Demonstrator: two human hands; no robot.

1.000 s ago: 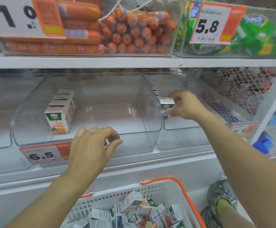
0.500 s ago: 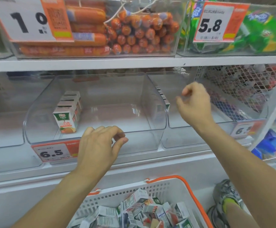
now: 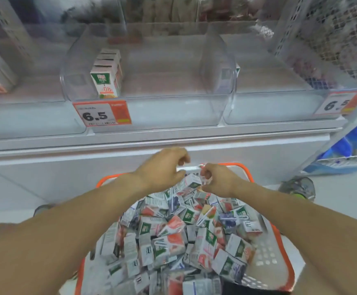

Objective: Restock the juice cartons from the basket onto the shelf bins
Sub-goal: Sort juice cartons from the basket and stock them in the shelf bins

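An orange-rimmed white basket (image 3: 284,250) on the floor is piled with several small juice cartons (image 3: 173,226). Both hands hover over its far end. My left hand (image 3: 162,169) has loosely curled fingers and holds nothing I can see. My right hand (image 3: 219,179) curls its fingers against the top of a raised carton (image 3: 191,181); blur hides whether it grips. Above, a clear shelf bin (image 3: 215,67) holds a row of orange-juice cartons (image 3: 107,79) at its left side. The clear bin to the right (image 3: 279,99) has cartons (image 3: 228,75) against its left wall.
Price tags reading 6.5 (image 3: 102,113) hang on the bin fronts. A white shelf ledge (image 3: 173,141) juts out between bins and basket. A wire mesh basket (image 3: 332,43) stands at the upper right, a blue package (image 3: 351,145) below it. A shoe (image 3: 298,187) is beside the basket.
Both hands have dropped from the shelf bins down to the basket, and my view has tilted downward. The right hand left its carton in the right bin.
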